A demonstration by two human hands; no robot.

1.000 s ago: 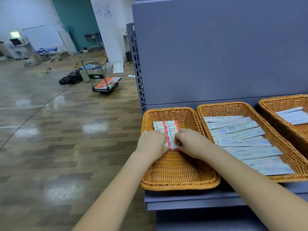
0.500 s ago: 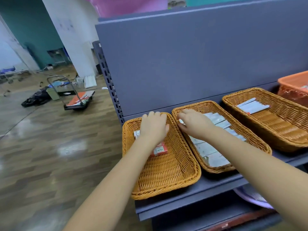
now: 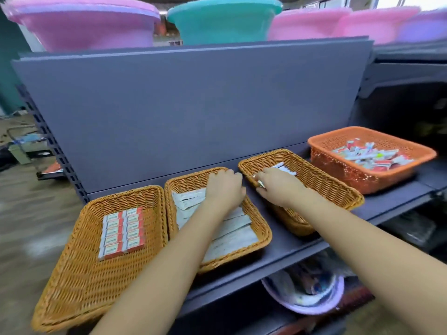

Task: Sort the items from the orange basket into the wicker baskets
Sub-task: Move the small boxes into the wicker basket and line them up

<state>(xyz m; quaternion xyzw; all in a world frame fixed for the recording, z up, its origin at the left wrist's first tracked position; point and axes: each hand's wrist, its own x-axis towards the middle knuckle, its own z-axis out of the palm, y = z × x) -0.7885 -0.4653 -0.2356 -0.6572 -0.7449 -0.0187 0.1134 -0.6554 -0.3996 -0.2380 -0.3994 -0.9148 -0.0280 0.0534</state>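
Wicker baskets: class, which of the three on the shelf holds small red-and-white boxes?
The leftmost wicker basket. Its boxes lie in two neat columns, and neither hand is over it; the other two hold pale flat packets.

Woven wicker baskets, perforated plastic orange basket, matt shelf.
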